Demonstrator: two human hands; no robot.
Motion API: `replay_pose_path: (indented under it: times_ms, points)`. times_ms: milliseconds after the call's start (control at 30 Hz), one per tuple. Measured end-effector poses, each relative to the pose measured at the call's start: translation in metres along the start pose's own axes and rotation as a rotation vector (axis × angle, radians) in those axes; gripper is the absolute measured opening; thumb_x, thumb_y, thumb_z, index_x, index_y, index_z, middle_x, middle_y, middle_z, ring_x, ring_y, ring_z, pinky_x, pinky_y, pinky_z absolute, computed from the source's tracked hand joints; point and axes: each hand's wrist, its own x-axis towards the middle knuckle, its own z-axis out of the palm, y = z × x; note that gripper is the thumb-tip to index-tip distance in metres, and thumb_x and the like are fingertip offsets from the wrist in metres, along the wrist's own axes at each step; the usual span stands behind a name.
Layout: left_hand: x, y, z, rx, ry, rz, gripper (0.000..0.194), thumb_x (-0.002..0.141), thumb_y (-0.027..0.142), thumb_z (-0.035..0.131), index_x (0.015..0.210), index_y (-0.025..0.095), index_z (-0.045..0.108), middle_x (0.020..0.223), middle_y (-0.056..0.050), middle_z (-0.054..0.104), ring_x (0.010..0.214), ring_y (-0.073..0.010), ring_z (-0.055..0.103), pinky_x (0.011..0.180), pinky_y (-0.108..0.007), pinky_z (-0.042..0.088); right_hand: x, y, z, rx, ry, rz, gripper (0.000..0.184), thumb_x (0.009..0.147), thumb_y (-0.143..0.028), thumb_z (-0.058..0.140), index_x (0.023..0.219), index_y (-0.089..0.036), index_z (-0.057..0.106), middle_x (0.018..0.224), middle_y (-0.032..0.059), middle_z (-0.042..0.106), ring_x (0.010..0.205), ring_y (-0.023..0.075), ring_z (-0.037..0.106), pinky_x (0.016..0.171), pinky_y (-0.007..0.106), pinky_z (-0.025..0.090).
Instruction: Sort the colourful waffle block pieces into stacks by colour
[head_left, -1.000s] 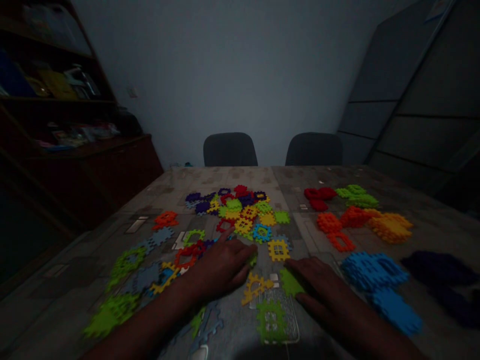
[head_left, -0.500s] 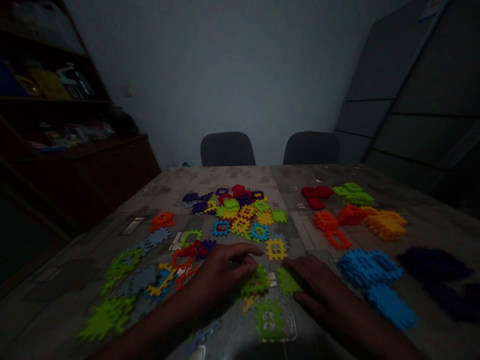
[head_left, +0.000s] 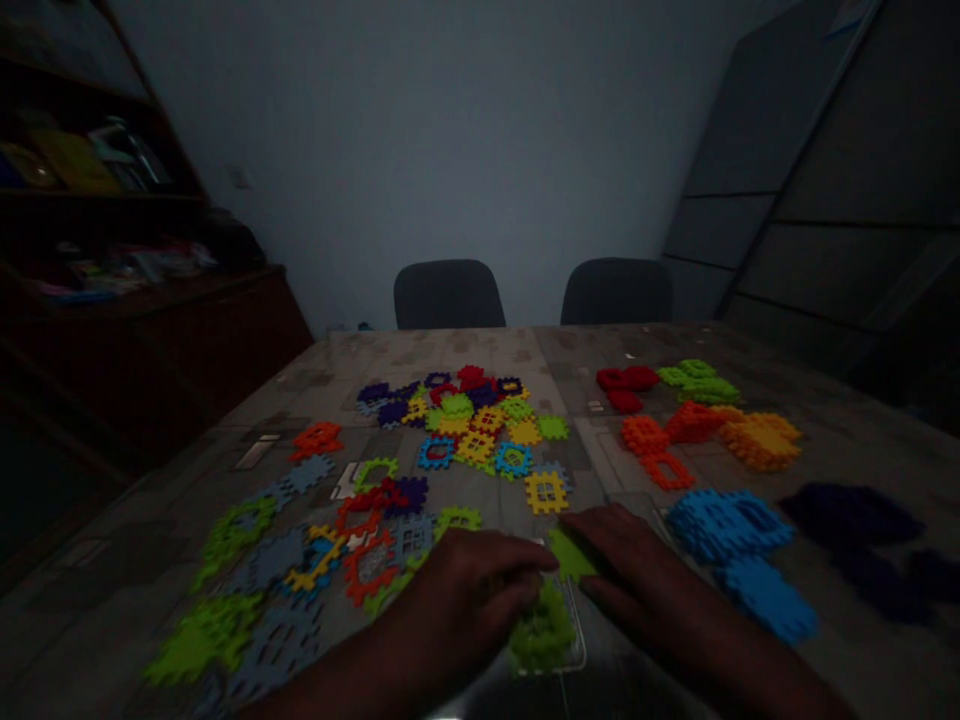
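Observation:
My left hand (head_left: pixel 469 620) is curled over a stack of green plastic waffle blocks (head_left: pixel 544 632), its fingertips on top and the blocks blurred. The stack lies on a clear plastic sheet (head_left: pixel 574 640). My right hand (head_left: pixel 634 565) rests flat on the table, its fingers touching a lime-green waffle block (head_left: pixel 568 553). A yellow waffle block (head_left: pixel 546 492) lies just beyond both hands. Loose multicoloured waffle blocks (head_left: pixel 465 420) form a heap farther out, and more (head_left: pixel 300 570) spread to the left of my left wrist.
Sorted stacks sit on the patterned table (head_left: pixel 420 350) to the right: red (head_left: pixel 622 385), green (head_left: pixel 697 382), orange (head_left: pixel 761 443), blue (head_left: pixel 727 527), dark purple (head_left: pixel 847 515). Two dark chairs (head_left: pixel 448 297) stand at the far edge, and a dark cabinet (head_left: pixel 225 340) stands at left.
My left hand has moved nearer me and rightward, onto the green stack, uncovering blocks to its left. The green block beside it in the earlier frame no longer shows separately. My right hand stays put.

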Motion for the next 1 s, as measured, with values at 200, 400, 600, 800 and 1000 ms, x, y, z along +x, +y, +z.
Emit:
replay_pose_path:
  times_ms: [200, 400, 600, 800, 1000]
  points:
    - [-0.001, -0.012, 0.021, 0.335, -0.087, 0.142, 0.024, 0.094, 0.009, 0.051, 0.106, 0.022, 0.067, 0.093, -0.003, 0.073, 0.087, -0.0221, 0.064, 0.081, -0.037, 0.047, 0.001, -0.003, -0.002, 0.001, -0.006, 0.000, 0.054, 0.091, -0.015, 0.059, 0.144, -0.025, 0.052, 0.141, 0.0110, 0.059, 0.130, 0.0290, 0.052, 0.112, 0.048, 0.042]
    - [-0.005, -0.021, 0.030, 0.553, -0.238, 0.193, 0.061, 0.072, 0.038, 0.088, 0.121, 0.022, 0.055, 0.109, -0.005, 0.071, 0.093, -0.0275, 0.061, 0.082, -0.041, 0.045, 0.000, -0.002, -0.002, 0.012, -0.003, -0.007, 0.054, 0.092, -0.017, 0.057, 0.145, -0.025, 0.051, 0.144, 0.0107, 0.057, 0.134, 0.0292, 0.050, 0.113, 0.051, 0.041]
    - [-0.013, -0.033, 0.050, 0.743, -0.165, 0.308, 0.063, 0.073, 0.036, 0.082, 0.124, 0.022, 0.048, 0.098, -0.004, 0.069, 0.083, -0.0253, 0.061, 0.071, -0.037, 0.041, -0.001, 0.006, 0.004, 0.003, 0.001, 0.003, 0.059, 0.090, -0.017, 0.061, 0.147, -0.029, 0.049, 0.146, 0.0095, 0.055, 0.137, 0.0295, 0.047, 0.114, 0.051, 0.039]
    - [-0.015, -0.029, 0.053, 0.830, -0.103, 0.372, 0.036, 0.088, 0.028, 0.070, 0.118, 0.021, 0.052, 0.090, -0.002, 0.069, 0.077, -0.0231, 0.062, 0.068, -0.037, 0.040, -0.001, 0.008, 0.006, 0.002, 0.013, 0.022, 0.055, 0.091, -0.018, 0.059, 0.145, -0.030, 0.051, 0.146, 0.0091, 0.055, 0.135, 0.0291, 0.049, 0.114, 0.050, 0.041]
    - [-0.008, 0.002, 0.002, 0.564, -0.268, 0.163, 0.032, 0.086, 0.032, 0.077, 0.112, 0.024, 0.060, 0.108, -0.003, 0.070, 0.098, -0.0244, 0.064, 0.083, -0.037, 0.047, 0.000, 0.012, 0.005, -0.010, 0.015, 0.022, 0.051, 0.094, -0.024, 0.058, 0.144, -0.027, 0.052, 0.145, 0.0109, 0.057, 0.134, 0.0298, 0.051, 0.113, 0.052, 0.041]
